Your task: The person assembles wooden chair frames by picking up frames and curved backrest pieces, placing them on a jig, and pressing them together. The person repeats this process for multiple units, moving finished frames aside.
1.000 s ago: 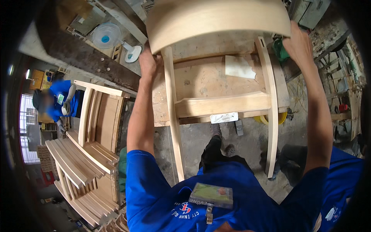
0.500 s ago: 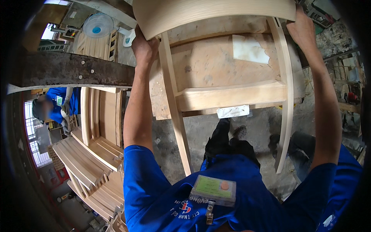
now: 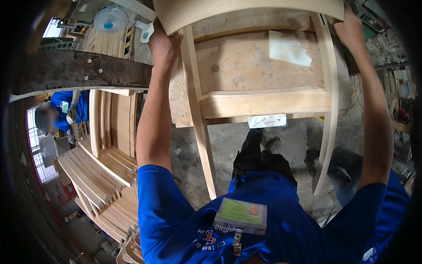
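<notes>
Both my arms stretch forward to an unfinished wooden chair frame (image 3: pixel 263 102). Its wide curved panel (image 3: pixel 246 12) lies at the far end, with two long bowed legs running back toward me and a crossbar between them. Round the panel's left end, my left hand (image 3: pixel 165 47) is closed, its fingertips partly hidden under the wood. My right hand (image 3: pixel 350 30) grips the opposite end where the right leg (image 3: pixel 329 79) meets the panel. Beneath the frame is a stained wooden worktable (image 3: pixel 246 61).
A torn white sheet (image 3: pixel 290 48) lies on the worktable, and a white label-like piece (image 3: pixel 267 121) sits at its near edge. Curved wooden parts (image 3: pixel 88 176) are stacked at left, below a dark beam (image 3: pixel 79 72). A gloved co-worker (image 3: pixel 66 110) and a fan (image 3: pixel 110 20) are beyond.
In the picture, the chair frame's panel and both my hands sit slightly higher, with the right hand farther right. The worktable and surroundings have shifted upward too. My grip looks the same.
</notes>
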